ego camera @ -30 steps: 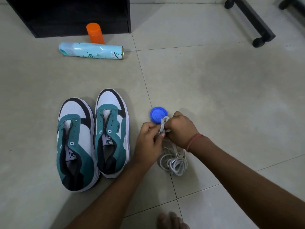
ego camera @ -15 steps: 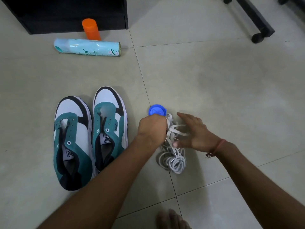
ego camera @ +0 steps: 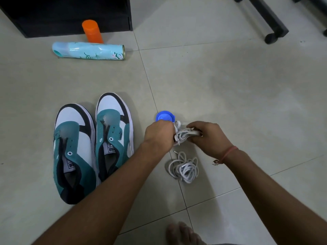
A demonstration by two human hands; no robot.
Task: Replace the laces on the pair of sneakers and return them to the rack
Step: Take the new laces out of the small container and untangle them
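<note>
White lace bundle [ego camera: 185, 134] — left grip [ego camera: 160, 134], right grip [ego camera: 208, 137] pinching it

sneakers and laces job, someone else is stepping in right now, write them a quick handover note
Left hand: grips one end of a bunch of white laces, just below a blue cap on the floor.
Right hand: fingers curled round the other end of the same bunch.
A second coil of white lace lies loose on the tile nearer the person.
Both sneakers stand side by side to the left, toes pointing away, eyelets bare.
Done: the sneakers have no laces in them.
Left: separate the bunch, thread both sneakers, put them back on the rack.
</note>
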